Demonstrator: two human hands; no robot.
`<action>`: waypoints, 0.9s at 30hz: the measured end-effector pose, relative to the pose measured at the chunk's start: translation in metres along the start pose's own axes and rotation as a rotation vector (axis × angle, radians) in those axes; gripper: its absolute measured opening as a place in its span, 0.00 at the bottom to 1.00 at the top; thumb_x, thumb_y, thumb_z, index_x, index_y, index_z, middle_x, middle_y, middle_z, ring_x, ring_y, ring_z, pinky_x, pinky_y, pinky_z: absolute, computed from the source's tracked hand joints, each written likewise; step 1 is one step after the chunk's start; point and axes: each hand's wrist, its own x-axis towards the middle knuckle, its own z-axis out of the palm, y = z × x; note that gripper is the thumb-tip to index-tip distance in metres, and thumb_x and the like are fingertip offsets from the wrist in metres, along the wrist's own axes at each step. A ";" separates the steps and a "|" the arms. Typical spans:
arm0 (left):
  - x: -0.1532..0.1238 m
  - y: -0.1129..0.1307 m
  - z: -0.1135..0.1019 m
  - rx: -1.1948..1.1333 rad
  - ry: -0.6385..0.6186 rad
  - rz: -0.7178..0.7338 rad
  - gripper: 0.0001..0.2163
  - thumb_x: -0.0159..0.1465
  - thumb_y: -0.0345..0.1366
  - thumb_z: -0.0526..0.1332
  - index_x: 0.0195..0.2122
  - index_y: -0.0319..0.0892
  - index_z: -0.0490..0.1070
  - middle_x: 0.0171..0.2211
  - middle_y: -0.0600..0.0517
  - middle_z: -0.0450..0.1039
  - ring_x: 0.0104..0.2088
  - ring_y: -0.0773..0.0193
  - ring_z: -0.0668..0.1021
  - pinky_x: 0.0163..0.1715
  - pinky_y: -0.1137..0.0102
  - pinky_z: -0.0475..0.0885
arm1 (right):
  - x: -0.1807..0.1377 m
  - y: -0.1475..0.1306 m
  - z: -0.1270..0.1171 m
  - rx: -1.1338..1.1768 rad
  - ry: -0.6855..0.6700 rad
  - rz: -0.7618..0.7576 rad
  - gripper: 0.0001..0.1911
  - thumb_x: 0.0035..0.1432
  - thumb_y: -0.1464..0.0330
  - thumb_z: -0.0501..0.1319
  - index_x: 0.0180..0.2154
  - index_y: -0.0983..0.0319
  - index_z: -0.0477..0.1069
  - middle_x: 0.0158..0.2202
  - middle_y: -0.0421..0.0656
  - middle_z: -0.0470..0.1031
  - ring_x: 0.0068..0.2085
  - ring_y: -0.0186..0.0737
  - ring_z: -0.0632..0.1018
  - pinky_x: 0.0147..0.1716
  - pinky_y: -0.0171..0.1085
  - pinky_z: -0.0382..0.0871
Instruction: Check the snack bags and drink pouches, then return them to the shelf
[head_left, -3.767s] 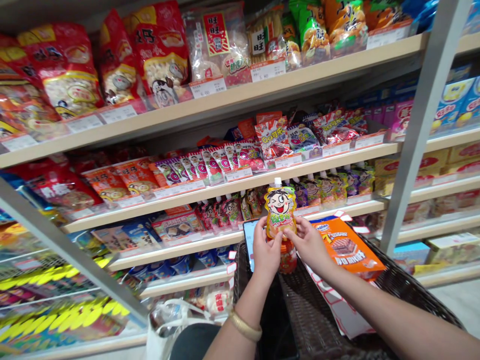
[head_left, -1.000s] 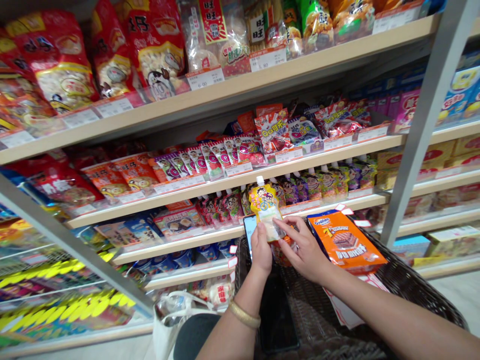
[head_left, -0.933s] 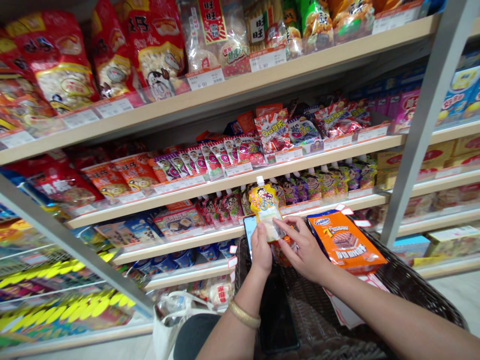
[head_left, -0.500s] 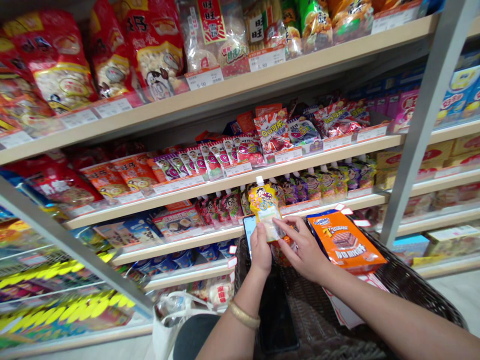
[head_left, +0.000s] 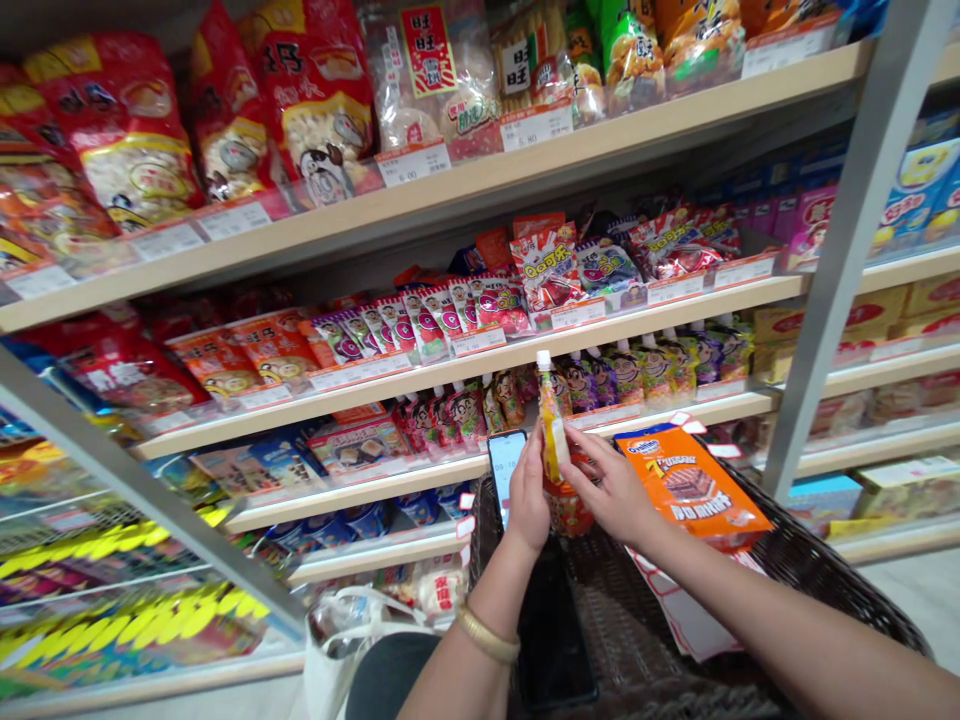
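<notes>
A yellow spouted pouch [head_left: 553, 440] with a white cap stands upright between my hands, turned nearly edge-on. My left hand [head_left: 529, 500] grips it from the left. The fingers of my right hand [head_left: 607, 490] press on its right side. Below the hands is a dark wicker basket [head_left: 637, 620]. Inside it a lit phone [head_left: 504, 470] leans behind my left hand, and a black phone [head_left: 555, 640] lies under my left wrist. An orange snack bag [head_left: 690, 485] rests at the basket's right side. Partly behind my hands shows a red-orange package [head_left: 570, 512].
Shelves [head_left: 450, 180] of packaged snacks fill the view ahead. Similar spouted pouches [head_left: 637, 370] line a lower shelf just beyond my hands. A grey upright post [head_left: 847, 260] rises at the right. A white bag [head_left: 337, 650] sits left of the basket.
The pouch has turned from showing its broad printed face to nearly edge-on, and shifted slightly right. My left hand has moved a little right with it, uncovering more of the lit phone.
</notes>
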 end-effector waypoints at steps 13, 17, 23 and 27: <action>-0.002 -0.001 0.015 -0.140 0.048 -0.067 0.33 0.57 0.35 0.65 0.63 0.45 0.55 0.63 0.40 0.59 0.63 0.52 0.66 0.58 0.59 0.69 | 0.001 -0.005 -0.003 0.110 0.038 0.045 0.16 0.62 0.69 0.53 0.50 0.61 0.70 0.45 0.47 0.79 0.44 0.45 0.79 0.45 0.43 0.74; -0.001 -0.005 0.013 -0.037 0.090 -0.024 0.23 0.55 0.34 0.66 0.51 0.42 0.65 0.51 0.44 0.70 0.54 0.54 0.73 0.56 0.59 0.69 | 0.002 -0.005 -0.004 -0.021 0.079 -0.086 0.16 0.60 0.72 0.52 0.46 0.61 0.73 0.44 0.47 0.78 0.46 0.47 0.78 0.49 0.46 0.72; 0.000 -0.002 0.012 -0.069 0.080 -0.041 0.16 0.55 0.42 0.68 0.40 0.42 0.66 0.38 0.50 0.72 0.40 0.60 0.75 0.45 0.65 0.72 | 0.002 -0.011 -0.009 -0.150 0.186 -0.244 0.21 0.61 0.74 0.53 0.55 0.59 0.66 0.50 0.48 0.74 0.51 0.47 0.75 0.53 0.49 0.70; 0.000 0.001 0.012 -0.108 0.069 -0.037 0.18 0.56 0.46 0.68 0.40 0.43 0.65 0.39 0.49 0.72 0.41 0.60 0.75 0.44 0.65 0.71 | 0.000 -0.020 -0.011 -0.201 0.240 -0.324 0.27 0.61 0.75 0.54 0.61 0.58 0.58 0.52 0.48 0.72 0.54 0.46 0.74 0.54 0.48 0.70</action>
